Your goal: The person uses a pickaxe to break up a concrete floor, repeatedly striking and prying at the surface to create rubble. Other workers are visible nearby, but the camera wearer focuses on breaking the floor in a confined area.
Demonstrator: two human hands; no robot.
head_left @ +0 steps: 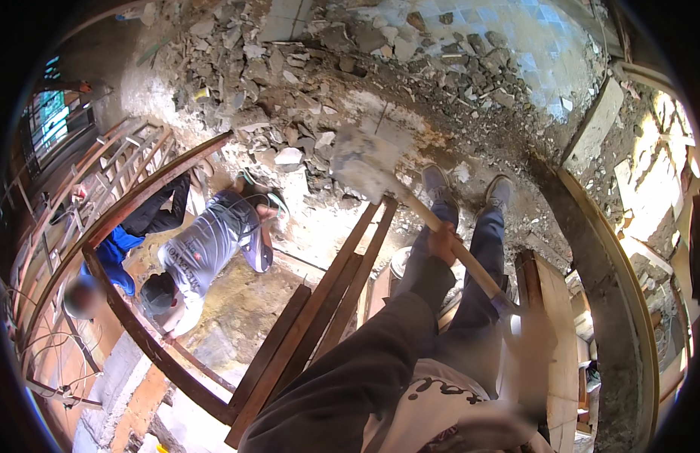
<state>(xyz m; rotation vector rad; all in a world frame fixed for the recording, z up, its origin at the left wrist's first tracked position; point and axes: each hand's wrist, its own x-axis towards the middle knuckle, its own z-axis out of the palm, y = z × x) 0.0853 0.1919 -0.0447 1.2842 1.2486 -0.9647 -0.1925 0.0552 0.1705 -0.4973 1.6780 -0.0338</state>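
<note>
My left hand (442,243) is closed round the pale wooden handle of a shovel (474,269), partway along it. The handle slants from upper left to lower right, across in front of my legs. At its far end the shovel's blade (363,160) is smeared by motion over the rubble, dusty grey; I cannot tell how much lies on it. Around the handle's near end, my right hand (525,332) shows only as a blur, its fingers not readable. Broken chunks of concrete and tile (320,140) lie beside the blade.
Long wooden beams (320,317) stand left of my legs, and a curved-looking plank (603,279) rises on the right. A co-worker in a grey shirt (206,241) bends low at left, near another person in blue (116,253). A ladder (131,158) leans behind them. Blue tiles (539,53) show beyond the rubble.
</note>
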